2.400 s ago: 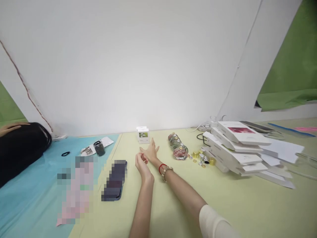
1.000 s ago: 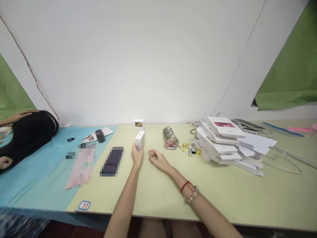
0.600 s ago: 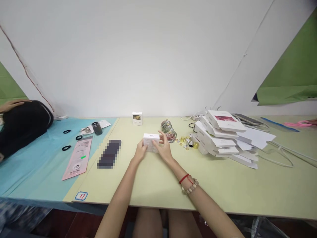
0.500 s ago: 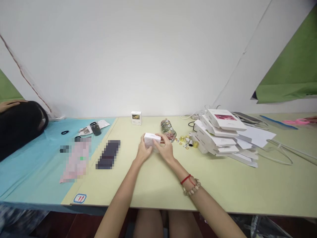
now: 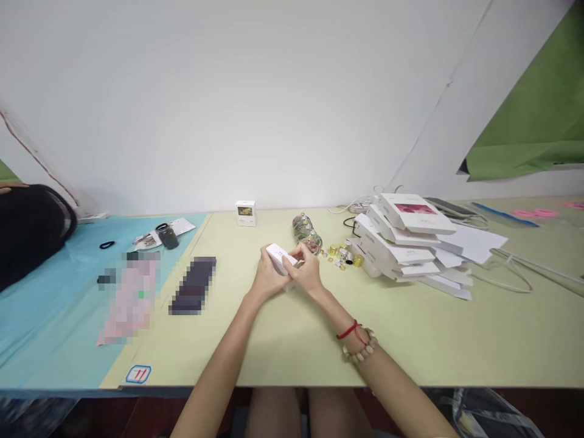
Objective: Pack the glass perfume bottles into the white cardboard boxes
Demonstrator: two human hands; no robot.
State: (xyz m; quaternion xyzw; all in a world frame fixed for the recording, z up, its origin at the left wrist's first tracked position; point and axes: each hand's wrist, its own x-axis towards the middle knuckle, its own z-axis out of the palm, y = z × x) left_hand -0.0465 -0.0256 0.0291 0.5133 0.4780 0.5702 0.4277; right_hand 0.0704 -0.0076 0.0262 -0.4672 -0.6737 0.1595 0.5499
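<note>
Between my two hands is a small white box (image 5: 277, 257), held just above the yellow tabletop and tilted, with faint print on the face turned up. My left hand (image 5: 266, 277) is closed round its left side. The fingers of my right hand (image 5: 306, 271) pinch its right edge, with the thumb on the printed face. Behind my right hand lies a bundle of patterned, shiny material (image 5: 306, 232). Small gold and silver pieces (image 5: 343, 252) are scattered to its right. A similar white box (image 5: 246, 213) with a picture stands upright near the wall.
On the right rises a stack of flattened white boxes (image 5: 410, 234), with cables and pink scissors (image 5: 535, 213) beyond. A dark blurred rectangle (image 5: 194, 286) lies to the left. On the blue cloth (image 5: 59, 316) sit a small jar (image 5: 168, 237) and a black bag (image 5: 31, 231).
The box has turned and tilted in my hands, its printed face now slanting. My right fingers have drawn together at its edge. The whole view has shifted slightly.
</note>
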